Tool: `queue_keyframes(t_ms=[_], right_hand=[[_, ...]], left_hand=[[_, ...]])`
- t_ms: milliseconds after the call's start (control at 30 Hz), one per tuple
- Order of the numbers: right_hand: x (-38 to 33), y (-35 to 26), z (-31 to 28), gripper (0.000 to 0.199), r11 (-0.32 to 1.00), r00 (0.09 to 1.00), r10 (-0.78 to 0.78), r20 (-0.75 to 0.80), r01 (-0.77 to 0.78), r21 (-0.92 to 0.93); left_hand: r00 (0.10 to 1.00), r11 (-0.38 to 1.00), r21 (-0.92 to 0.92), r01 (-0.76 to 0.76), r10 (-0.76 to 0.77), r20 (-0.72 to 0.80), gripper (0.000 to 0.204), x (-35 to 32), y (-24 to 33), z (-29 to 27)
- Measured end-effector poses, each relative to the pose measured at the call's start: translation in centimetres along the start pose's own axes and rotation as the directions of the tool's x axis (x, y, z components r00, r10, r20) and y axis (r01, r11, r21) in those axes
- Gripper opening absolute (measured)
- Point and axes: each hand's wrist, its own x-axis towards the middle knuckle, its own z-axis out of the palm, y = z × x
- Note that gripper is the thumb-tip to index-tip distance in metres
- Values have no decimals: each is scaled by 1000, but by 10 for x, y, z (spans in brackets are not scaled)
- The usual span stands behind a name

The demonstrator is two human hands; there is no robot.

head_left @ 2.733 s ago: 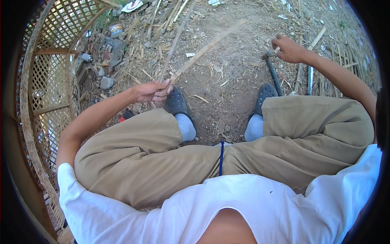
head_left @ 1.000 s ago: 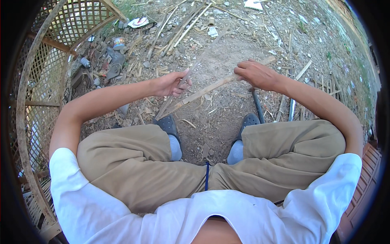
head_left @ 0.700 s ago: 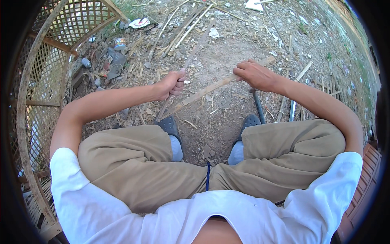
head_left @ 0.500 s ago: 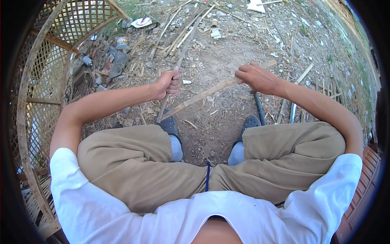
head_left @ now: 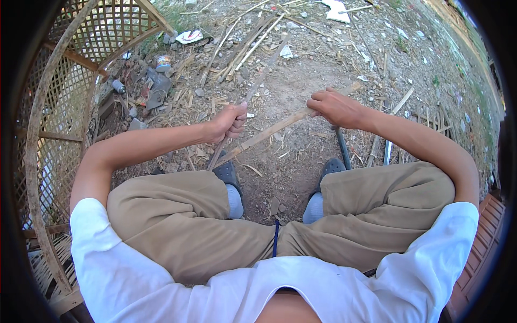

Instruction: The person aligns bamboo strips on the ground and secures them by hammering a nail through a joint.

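My left hand (head_left: 229,123) is closed in a fist round a long, thin greyish strip (head_left: 260,81), which looks like wood or bamboo. That strip slants from near my left shoe up and to the right. A wider, paler wooden strip (head_left: 274,130) is gripped near its far end by my right hand (head_left: 335,107), palm down with the fingers wrapped over it. Its near end comes down beside the lower end of the greyish strip, close to my left shoe (head_left: 226,171); I cannot tell whether the two touch.
Wood strips (head_left: 245,51) and chips litter the dirt ahead. A dark tube-like bar (head_left: 342,148) and a shiny metal piece (head_left: 388,152) lie by my right knee. On the left stands a lattice wooden frame (head_left: 36,145), near a small tin (head_left: 163,63) and grey rubbish (head_left: 158,89).
My left hand has shifted a little right and toward me, and its strip's far end has swung right and come nearer. My right hand has moved slightly left, still holding the paler strip.
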Motion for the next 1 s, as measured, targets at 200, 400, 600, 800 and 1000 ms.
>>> queue_keyframes(t_ms=[200, 400, 600, 800, 1000], right_hand=[[-3, 1, 10, 19, 1000, 1000, 9, 4, -9, -16], [-4, 8, 21, 20, 999, 998, 49, 38, -50, 14], [2, 18, 33, 18, 994, 995, 64, 78, -71, 84], [24, 32, 54, 14, 952, 985, 147, 94, -167, 257], [42, 70, 86, 19, 933, 986, 164, 13, -160, 324]], left_hand=[[994, 995, 67, 75, -79, 71, 46, 6, -4, -14], [996, 955, 283, 91, -81, -45, 23, 6, -8, -30], [999, 968, 249, 41, -43, 0, 29, 7, -20, -50], [996, 940, 339, -44, 66, -54, 35, 13, -24, -84], [944, 775, 630, 52, 168, -284, 24, 9, -31, -130]])
